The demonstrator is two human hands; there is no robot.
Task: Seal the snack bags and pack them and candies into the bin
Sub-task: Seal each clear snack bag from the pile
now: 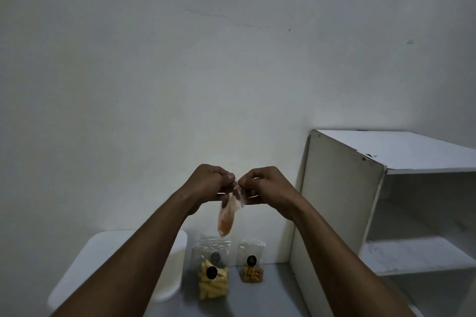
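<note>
Bag (228, 215), aloft: you are pinching its top with left hand (210, 183) and right hand (266, 186). Risk: 1 slipping pinch is likely dropping it or gapping the seal.

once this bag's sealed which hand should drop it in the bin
Left hand, probably: the bin sits beneath its forearm, while the right hand is on the shelf side. Both pinch the bag.

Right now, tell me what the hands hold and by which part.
The left hand and right hand both pinch the top edge of a clear snack bag of orange pieces.
</note>
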